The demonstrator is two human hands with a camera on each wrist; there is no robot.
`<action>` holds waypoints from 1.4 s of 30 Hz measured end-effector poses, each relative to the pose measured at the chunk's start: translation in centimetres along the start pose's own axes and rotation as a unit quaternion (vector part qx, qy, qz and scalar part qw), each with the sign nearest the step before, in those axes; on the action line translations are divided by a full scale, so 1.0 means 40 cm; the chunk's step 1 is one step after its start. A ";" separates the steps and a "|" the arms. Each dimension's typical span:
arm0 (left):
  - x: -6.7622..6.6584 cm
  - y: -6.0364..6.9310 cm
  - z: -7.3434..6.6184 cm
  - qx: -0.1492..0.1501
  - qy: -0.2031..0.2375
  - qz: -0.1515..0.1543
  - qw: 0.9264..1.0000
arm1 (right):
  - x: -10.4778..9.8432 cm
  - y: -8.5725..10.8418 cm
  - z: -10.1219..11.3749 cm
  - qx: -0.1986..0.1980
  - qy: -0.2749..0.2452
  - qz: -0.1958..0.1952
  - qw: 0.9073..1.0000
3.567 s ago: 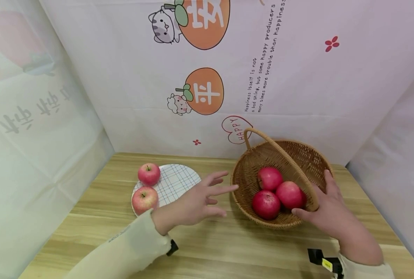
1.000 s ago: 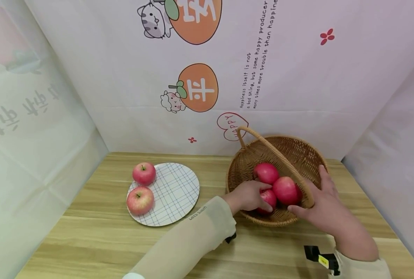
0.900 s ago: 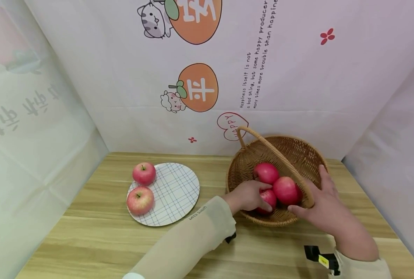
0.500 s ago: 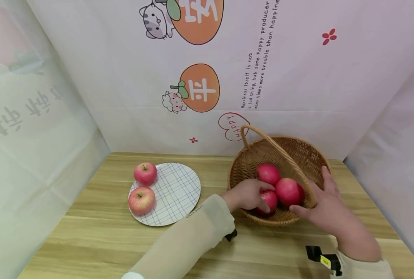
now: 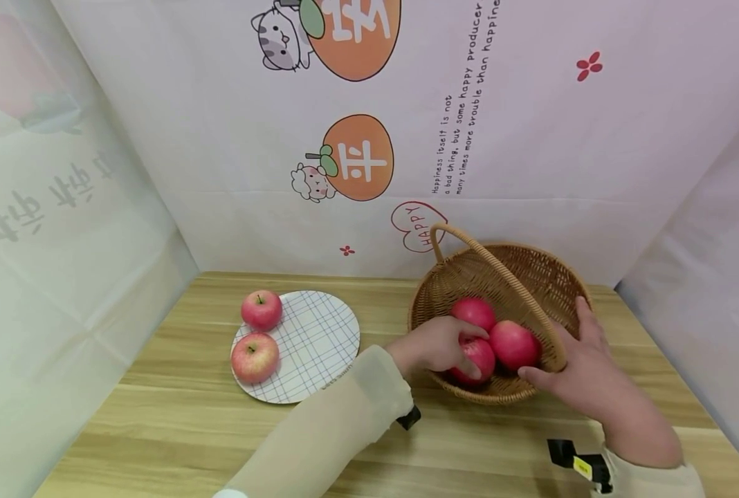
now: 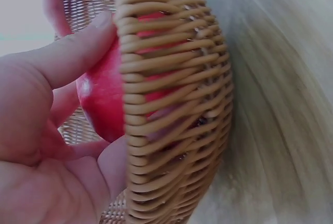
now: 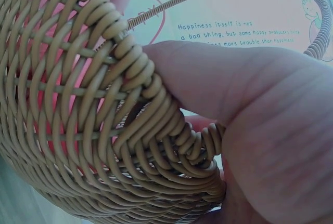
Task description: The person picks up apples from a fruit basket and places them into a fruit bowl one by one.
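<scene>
Inside the wicker basket (image 5: 519, 263) my left hand (image 5: 434, 344) grips a red apple (image 5: 480, 356), thumb and fingers curled round its sides. The left wrist view shows that apple (image 6: 101, 96) behind the basket's near rim, partly covered by the weave. Two more red apples lie against it, one behind (image 5: 474, 312) and one to the right (image 5: 514, 344). My right hand (image 5: 587, 366) holds the basket's right rim by the handle's base, its thumb over the edge in the right wrist view.
Left of the basket lies a round white plate (image 5: 310, 332) with a blue grid. Two apples, one pink-red (image 5: 261, 310) and one yellowish-red (image 5: 255, 357), sit at its left side. The basket's arched handle (image 5: 500, 270) rises over the apples. White printed cloth (image 5: 500, 152) walls the wooden table.
My left hand came from beside the basket into it and took hold of an apple. Over the last half second hand and apple shifted slightly left; the rear apple moved a little too.
</scene>
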State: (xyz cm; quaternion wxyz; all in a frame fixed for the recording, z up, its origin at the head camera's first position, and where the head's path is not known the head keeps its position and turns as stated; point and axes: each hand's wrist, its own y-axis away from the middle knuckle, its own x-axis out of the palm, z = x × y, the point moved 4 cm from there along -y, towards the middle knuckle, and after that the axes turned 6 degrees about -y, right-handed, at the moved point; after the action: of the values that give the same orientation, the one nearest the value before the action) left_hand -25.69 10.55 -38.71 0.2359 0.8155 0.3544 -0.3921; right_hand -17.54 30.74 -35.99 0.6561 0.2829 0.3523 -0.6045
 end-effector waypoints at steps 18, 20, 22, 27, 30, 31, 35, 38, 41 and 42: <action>-0.071 0.034 0.003 -0.045 0.283 0.036 0.957 | 0.002 0.001 -0.003 0.004 -0.003 0.006 1.000; -0.079 0.038 0.010 -0.038 0.309 0.042 0.949 | 0.002 0.003 -0.002 0.001 -0.002 0.005 1.000; -0.091 0.043 0.019 -0.033 0.339 0.050 0.939 | 0.002 0.003 0.000 -0.003 -0.001 0.004 1.000; -0.132 0.052 0.049 -0.035 0.389 0.065 0.919 | 0.001 0.004 0.004 -0.005 -0.005 0.006 1.000; -0.157 0.061 0.067 -0.034 0.405 0.067 0.911 | 0.001 0.004 0.005 -0.006 -0.006 0.005 1.000; -0.166 0.063 0.073 -0.034 0.411 0.067 0.909 | 0.001 0.003 0.004 -0.007 -0.005 0.004 1.000; -0.199 0.078 0.094 -0.032 0.413 0.061 0.908 | 0.001 0.003 0.005 -0.011 -0.003 0.002 1.000; -0.223 0.090 0.109 -0.033 0.403 0.055 0.913 | 0.001 0.002 0.005 -0.011 -0.002 0.002 1.000; -0.247 0.103 0.127 -0.038 0.392 0.050 0.918 | 0.002 0.002 0.004 -0.009 -0.002 0.004 1.000; -0.256 0.109 0.133 -0.040 0.389 0.048 0.919 | 0.002 0.002 0.004 -0.009 -0.002 0.005 1.000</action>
State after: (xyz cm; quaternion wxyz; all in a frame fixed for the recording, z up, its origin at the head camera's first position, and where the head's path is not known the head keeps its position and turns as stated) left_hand -29.40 0.21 -33.07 0.1306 0.9097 0.3937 -0.0176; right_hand -17.44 30.57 -35.95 0.6618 0.2779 0.3551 -0.5988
